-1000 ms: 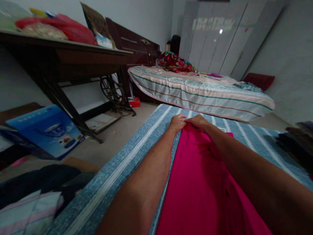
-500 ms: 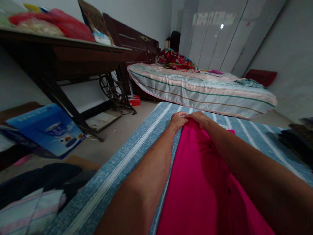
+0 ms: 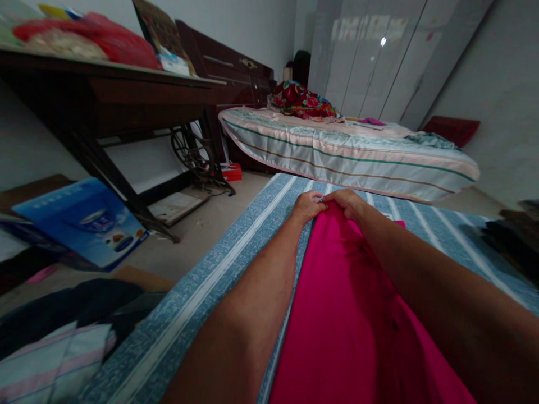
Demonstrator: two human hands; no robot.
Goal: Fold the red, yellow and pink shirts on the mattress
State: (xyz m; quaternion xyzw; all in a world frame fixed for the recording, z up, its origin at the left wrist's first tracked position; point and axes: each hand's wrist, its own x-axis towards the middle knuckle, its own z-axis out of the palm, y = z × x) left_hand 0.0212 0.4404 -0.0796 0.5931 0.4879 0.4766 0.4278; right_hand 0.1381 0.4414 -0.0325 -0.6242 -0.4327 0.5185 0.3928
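Note:
A bright pink garment (image 3: 332, 314) with dark buttons lies lengthwise on a blue-and-white striped cover (image 3: 227, 264). Both my arms reach out to its far end. My left hand (image 3: 308, 205) pinches the far left corner of the cloth, fingertips together. Right beside it, my right hand (image 3: 344, 202) grips the same far edge, with its fingers bent over the fabric. The two hands almost touch. My right forearm passes over the garment and hides part of its right side, where a bit of pink edge shows beyond the arm.
Dark folded clothes (image 3: 511, 241) are stacked at the right. On the left stand a sewing-machine table (image 3: 126, 95) and a blue carton (image 3: 90, 221); more clothes (image 3: 59, 359) lie low at the left. A bed (image 3: 345, 148) with a flowered quilt (image 3: 301, 101) stands beyond.
Both hands stay at the far edge of the pink garment. The right fingers have shifted slightly, and the cloth by the right forearm is a little more creased.

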